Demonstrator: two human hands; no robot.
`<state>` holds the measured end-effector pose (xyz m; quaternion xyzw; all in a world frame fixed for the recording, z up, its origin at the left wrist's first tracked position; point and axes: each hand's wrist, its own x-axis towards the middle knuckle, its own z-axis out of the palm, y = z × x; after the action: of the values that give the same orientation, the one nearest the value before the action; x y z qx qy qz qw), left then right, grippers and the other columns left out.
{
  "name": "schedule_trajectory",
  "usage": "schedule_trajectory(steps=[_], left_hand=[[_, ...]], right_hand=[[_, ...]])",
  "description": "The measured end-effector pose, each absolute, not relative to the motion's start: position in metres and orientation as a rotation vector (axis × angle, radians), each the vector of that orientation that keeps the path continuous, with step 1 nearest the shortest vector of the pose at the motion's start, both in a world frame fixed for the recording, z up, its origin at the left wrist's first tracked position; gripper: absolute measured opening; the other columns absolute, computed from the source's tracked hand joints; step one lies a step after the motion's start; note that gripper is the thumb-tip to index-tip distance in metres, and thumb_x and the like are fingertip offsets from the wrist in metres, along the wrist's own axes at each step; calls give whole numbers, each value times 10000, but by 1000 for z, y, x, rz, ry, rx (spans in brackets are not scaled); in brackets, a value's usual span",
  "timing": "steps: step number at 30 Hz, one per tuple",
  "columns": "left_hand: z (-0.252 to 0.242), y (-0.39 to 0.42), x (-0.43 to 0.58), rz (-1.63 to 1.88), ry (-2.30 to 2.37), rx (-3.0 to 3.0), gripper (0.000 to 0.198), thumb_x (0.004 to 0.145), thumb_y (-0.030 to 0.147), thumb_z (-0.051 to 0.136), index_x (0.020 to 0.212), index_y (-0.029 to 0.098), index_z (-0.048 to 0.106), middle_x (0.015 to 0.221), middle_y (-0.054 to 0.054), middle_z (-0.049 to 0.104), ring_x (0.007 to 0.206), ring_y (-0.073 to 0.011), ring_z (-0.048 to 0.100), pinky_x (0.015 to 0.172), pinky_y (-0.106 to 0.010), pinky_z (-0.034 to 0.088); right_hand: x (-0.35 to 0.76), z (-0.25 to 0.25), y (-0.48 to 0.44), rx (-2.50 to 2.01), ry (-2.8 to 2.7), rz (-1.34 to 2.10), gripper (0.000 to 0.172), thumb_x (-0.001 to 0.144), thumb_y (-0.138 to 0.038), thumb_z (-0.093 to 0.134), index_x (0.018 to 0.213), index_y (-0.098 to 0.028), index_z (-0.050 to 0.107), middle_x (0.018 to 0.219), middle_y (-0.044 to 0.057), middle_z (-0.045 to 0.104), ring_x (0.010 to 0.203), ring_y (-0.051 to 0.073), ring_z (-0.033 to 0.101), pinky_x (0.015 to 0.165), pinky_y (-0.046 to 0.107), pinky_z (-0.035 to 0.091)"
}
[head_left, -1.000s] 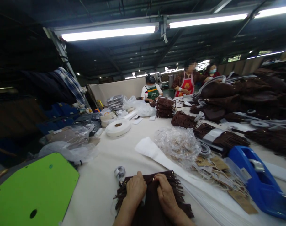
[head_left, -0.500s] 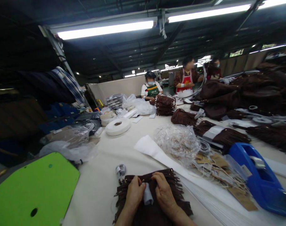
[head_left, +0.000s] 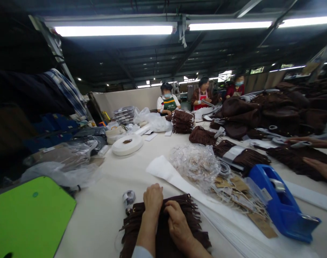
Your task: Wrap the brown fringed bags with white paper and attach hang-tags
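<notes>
A dark brown fringed suede piece (head_left: 192, 218) lies on the pale table (head_left: 112, 200) right in front of me. My left hand (head_left: 152, 199) rests on its upper edge with fingers curled down over it. Beside it, my right hand (head_left: 176, 224) presses on the suede with bent fingers that grip the material. A small silver wrapped bit (head_left: 128, 198) lies just left of the suede.
A bright green board (head_left: 29, 218) lies at the near left. A blue tape dispenser (head_left: 280, 204), paper tags (head_left: 241, 193) and a clear plastic bag (head_left: 197, 163) sit to the right. Another person's hands (head_left: 318, 168) reach in at the far right. Co-workers sit at the far end.
The pale strip seen between my hands half a second ago is hidden. My left hand moved up to the suede's top edge. The view shifted left, and someone's hands appeared at the right.
</notes>
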<state>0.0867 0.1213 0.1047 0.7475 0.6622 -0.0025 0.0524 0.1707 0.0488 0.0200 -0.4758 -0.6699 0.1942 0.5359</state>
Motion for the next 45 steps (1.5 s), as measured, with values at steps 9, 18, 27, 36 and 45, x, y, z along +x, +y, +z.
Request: schedule_trajectory(steps=[9, 18, 27, 36, 45], left_hand=[[54, 102, 91, 65, 1853, 2500, 397, 945, 232, 216, 894, 186, 608, 878, -72, 634, 899, -265, 570, 781, -401, 368], [46, 113, 86, 55, 1798, 2517, 413, 945, 274, 241, 845, 159, 625, 775, -78, 651, 782, -237, 615, 679, -343, 372], [38, 111, 88, 331, 1874, 2440, 369, 934, 266, 305, 736, 182, 605, 688, -68, 646, 739, -238, 622, 697, -355, 360], [34, 112, 88, 348, 1811, 2361, 370, 932, 244, 285, 775, 191, 616, 742, -72, 652, 789, -262, 610, 737, -388, 354], [32, 112, 88, 407, 1822, 2329, 356, 923, 251, 313, 746, 183, 614, 724, -73, 650, 776, -254, 609, 741, -383, 354]], right_hand=[[177, 8, 51, -1033, -1501, 477, 357, 597, 55, 333, 800, -204, 472, 937, 37, 525, 925, 150, 520, 836, 265, 431], [198, 47, 53, -1122, -1522, 548, 226, 748, -35, 421, 841, -203, 541, 937, 36, 569, 913, 145, 557, 828, 244, 445], [293, 46, 133, -1643, -1927, 480, 252, 685, -113, 562, 903, -201, 651, 913, 44, 636, 771, 163, 597, 748, 281, 466], [289, 28, 153, -1747, -2248, 341, 184, 725, -48, 465, 722, -167, 605, 791, 73, 623, 738, 166, 563, 673, 252, 409], [289, 40, 158, -1710, -2096, 341, 155, 739, -70, 406, 760, -153, 536, 794, 72, 565, 769, 182, 513, 738, 318, 396]])
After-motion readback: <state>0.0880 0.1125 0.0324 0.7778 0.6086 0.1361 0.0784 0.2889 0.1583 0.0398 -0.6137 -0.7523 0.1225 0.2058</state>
